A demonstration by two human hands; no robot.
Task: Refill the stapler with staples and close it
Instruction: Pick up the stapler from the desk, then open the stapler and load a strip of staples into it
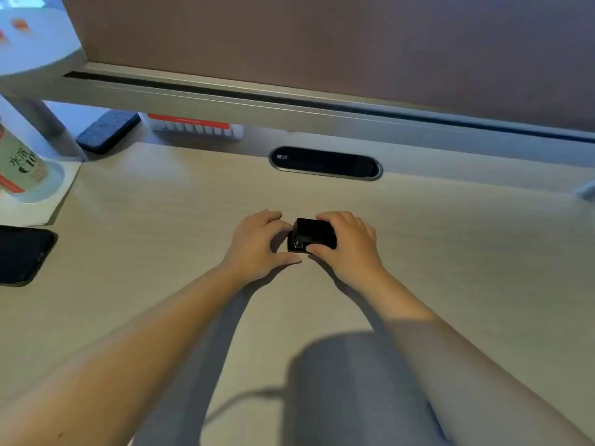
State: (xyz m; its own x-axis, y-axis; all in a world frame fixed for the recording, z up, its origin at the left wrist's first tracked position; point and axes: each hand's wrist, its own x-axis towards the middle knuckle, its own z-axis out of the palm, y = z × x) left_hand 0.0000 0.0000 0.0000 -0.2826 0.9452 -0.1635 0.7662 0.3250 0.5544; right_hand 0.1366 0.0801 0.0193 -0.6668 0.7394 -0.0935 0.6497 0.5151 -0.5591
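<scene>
A small black stapler [309,235] sits on the pale wooden desk [450,252], near its middle. My right hand [349,243] covers its right side, fingers over the top and thumb on the front face. Just left of it rests my left hand [259,244], fingers curled toward the stapler's left end and thumb lying on the desk below it; whether they touch the stapler is unclear. The stapler looks closed. No loose staples show.
A black phone [22,254] lies at the left edge. Behind it stands a bottle [21,165] on white paper. A dark blue pad [108,130] and a white and red box [193,127] lie under the partition. A black cable grommet [325,163] is set into the desk behind the stapler.
</scene>
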